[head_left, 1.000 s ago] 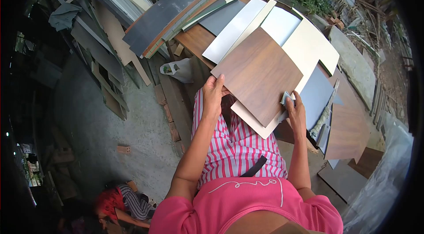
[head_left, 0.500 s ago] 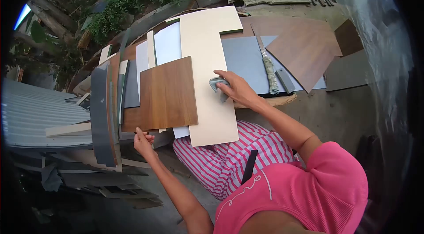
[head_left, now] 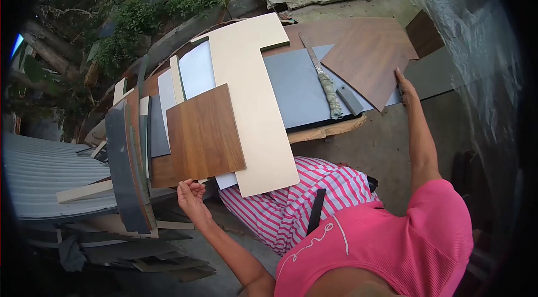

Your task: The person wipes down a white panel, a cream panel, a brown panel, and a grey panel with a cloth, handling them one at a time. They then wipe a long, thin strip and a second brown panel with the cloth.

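My left hand [head_left: 192,199] is closed, its fingertips pinched together just below the lower edge of a square brown wood-grain board [head_left: 205,131]. What those fingers hold, if anything, is hidden. That board overlaps a long cream panel [head_left: 252,123] with a notch at its far right. Reaching to the right, my right hand [head_left: 407,86] grips the edge of a larger brown wood-grain panel [head_left: 364,61]. Between the cream panel and this one lies a grey sheet [head_left: 294,86]. On it rest a saw-like blade with a cloth-wrapped handle [head_left: 329,95] and a small grey block [head_left: 350,100].
Narrow dark strips [head_left: 128,171] lean at the left of the pile, beside corrugated metal sheeting [head_left: 50,173]. Clear plastic sheeting [head_left: 448,22] hangs at the right. More offcuts [head_left: 162,255] lie low at the left. Plants [head_left: 151,11] grow behind.
My right hand has moved from above the cream panel to the right-hand brown panel. The grey object it held is out of sight. My left hand stays near the square board's lower edge.
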Available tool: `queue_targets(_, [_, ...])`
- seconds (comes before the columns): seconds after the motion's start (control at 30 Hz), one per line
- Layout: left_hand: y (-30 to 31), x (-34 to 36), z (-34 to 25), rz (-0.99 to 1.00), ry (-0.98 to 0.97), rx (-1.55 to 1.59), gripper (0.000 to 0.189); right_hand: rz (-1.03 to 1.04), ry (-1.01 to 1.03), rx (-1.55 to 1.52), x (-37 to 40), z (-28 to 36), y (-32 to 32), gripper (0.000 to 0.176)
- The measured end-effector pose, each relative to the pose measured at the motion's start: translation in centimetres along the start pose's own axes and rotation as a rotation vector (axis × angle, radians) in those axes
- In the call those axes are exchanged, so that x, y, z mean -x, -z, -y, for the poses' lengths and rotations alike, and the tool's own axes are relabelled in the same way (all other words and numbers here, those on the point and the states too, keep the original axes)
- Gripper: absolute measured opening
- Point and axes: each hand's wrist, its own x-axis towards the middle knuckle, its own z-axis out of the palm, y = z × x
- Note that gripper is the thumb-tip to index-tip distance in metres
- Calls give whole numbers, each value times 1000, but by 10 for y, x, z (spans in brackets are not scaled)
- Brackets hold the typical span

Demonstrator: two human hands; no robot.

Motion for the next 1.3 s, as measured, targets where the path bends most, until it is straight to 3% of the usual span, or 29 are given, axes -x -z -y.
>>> queue_targets(0.1, [2,4,-6,-9,-8,56,34,76,-2,23,19,31,-15,74])
queue_targets(0.2, [9,9,-5,-4,4,115,35,157,184,-273,2,43,-4,63])
queue_targets(0.3, [4,21,3,80,43,162,34,137,281,-334,10,73,-3,54])
queue_targets(0.47, [-20,53,22,215,123,161,38,186,312,-362,41,115,-12,58])
queue_targets(0.63, [-37,69,50,241,113,163,46,365,339,-342,115,137,-104,60])
queue_targets(0.7, [-37,70,39,185,153,294,50,412,292,-235,154,135,-163,59])
queue_targets(0.83, [-40,68,33,-13,79,277,55,714,236,-89,221,103,-277,55])
queue_targets(0.9, [-34,62,41,-147,35,102,59,838,187,-34,249,84,-321,52])
queue_targets(0.97, [-26,56,52,-196,35,64,60,899,164,127,264,66,-348,52])
queue_targets(1.0, [-22,53,58,-164,98,107,60,824,250,123,274,55,-362,55])
queue_targets(1.03, [-18,50,63,-132,163,154,60,843,250,139,282,64,-359,55])
queue_targets(1.1, [-18,46,68,-164,204,240,58,921,363,677,292,85,-349,54])
queue_targets(1.13, [-21,45,65,-184,178,300,56,879,558,762,272,78,-349,54])
queue_targets(1.17, [-21,43,63,-197,149,358,55,757,681,781,235,65,-349,50])
queue_targets(1.27, [-21,39,67,-163,215,467,51,678,629,655,233,102,-321,44])
queue_targets(1.3, [-23,39,66,-142,229,514,50,660,780,610,253,112,-317,40])
